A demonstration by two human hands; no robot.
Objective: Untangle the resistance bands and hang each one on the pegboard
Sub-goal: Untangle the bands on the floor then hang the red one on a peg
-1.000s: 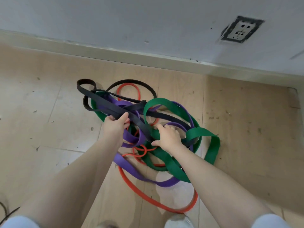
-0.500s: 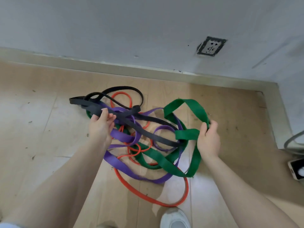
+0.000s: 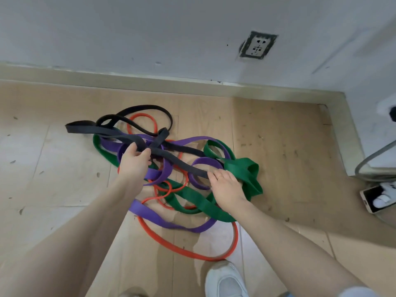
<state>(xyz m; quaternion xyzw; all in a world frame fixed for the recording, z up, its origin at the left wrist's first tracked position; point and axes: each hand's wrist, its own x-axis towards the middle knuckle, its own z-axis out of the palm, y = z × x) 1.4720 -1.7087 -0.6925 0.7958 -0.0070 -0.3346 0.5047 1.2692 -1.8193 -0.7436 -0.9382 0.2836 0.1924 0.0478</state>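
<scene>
Both bare forearms reach forward and down. The left hand [image 3: 134,166] has its fingers curled in a grip; the right hand [image 3: 227,186], wearing a ring, lies palm-down, fingers extended.

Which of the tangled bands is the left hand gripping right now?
The black band: the left hand grips its flat strap atop the pile, while the purple band, green band and orange band lie beneath.

The black band [image 3: 171,159], purple band [image 3: 154,215], green band [image 3: 240,168] and red band [image 3: 188,251] lie twisted together in a pile on the floor [image 3: 53,168].
</scene>
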